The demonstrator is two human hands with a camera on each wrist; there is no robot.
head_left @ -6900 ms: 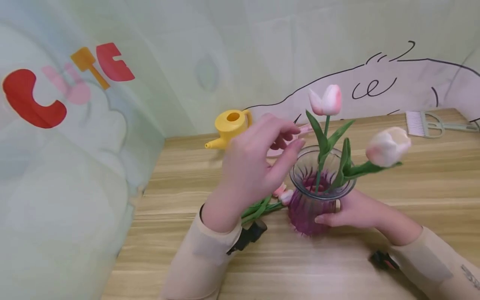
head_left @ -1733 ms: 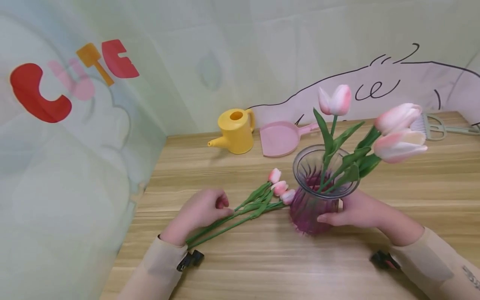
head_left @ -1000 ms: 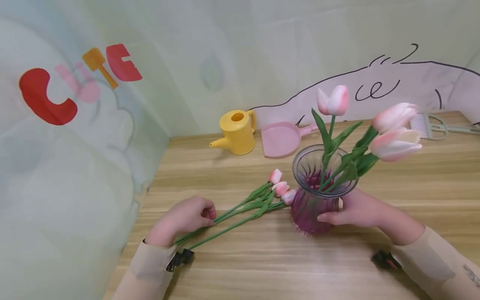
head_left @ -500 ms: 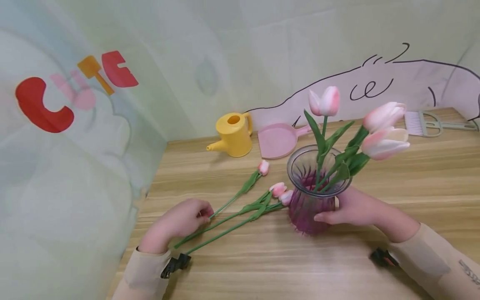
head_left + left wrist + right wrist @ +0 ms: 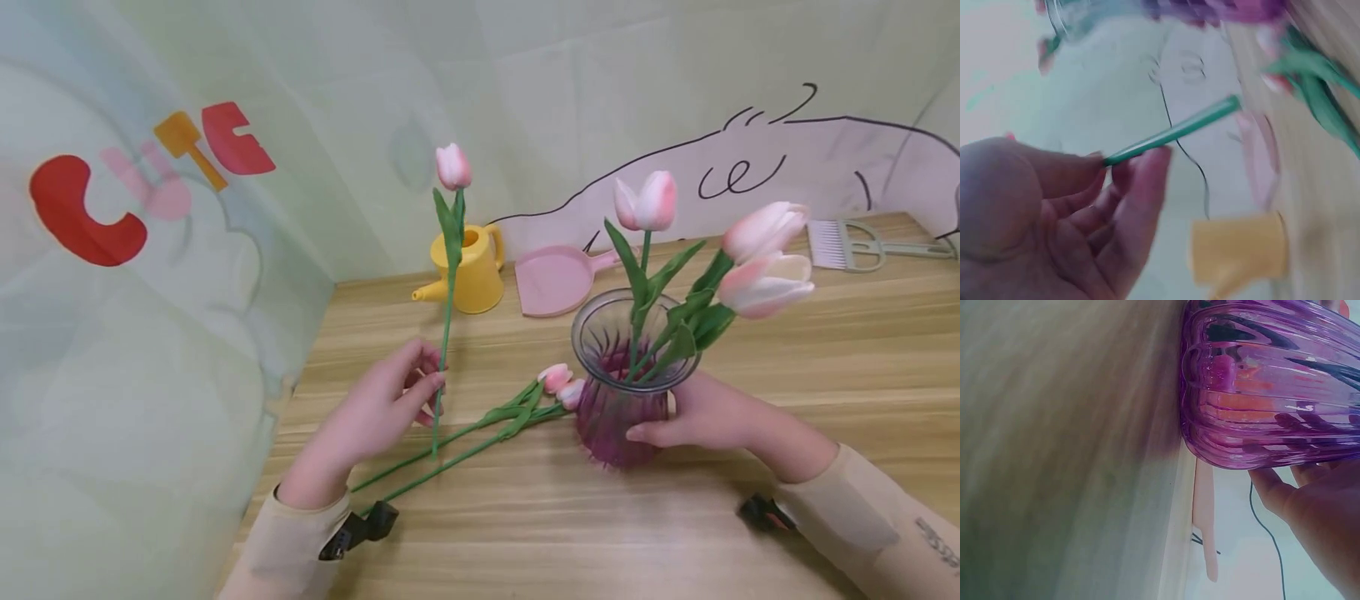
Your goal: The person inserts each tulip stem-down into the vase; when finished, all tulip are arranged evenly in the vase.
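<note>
Your left hand (image 5: 378, 408) pinches one tulip (image 5: 448, 275) upright.
Right hand (image 5: 701, 412) wraps vase (image 5: 618, 400); open table at tulip's 3 o'clock.

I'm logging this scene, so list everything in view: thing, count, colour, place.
Ribbed purple glass vase: one, purple with a clear rim, on the table right of centre.
Pink tulips in the vase: three, pink with green stems, leaning right.
Raised pink tulip: one, held upright above the table's left part.
Pink tulips lying flat: two, heads beside the vase.
Yellow plastic watering can: one, at the back by the wall.
Pink plastic dustpan: one, right of the watering can.
Pale green hand brush: one, far right at the back.
Wooden table: one, light brown.
Left hand: pinches the raised tulip's stem.
Right hand: holds the vase's side.
</note>
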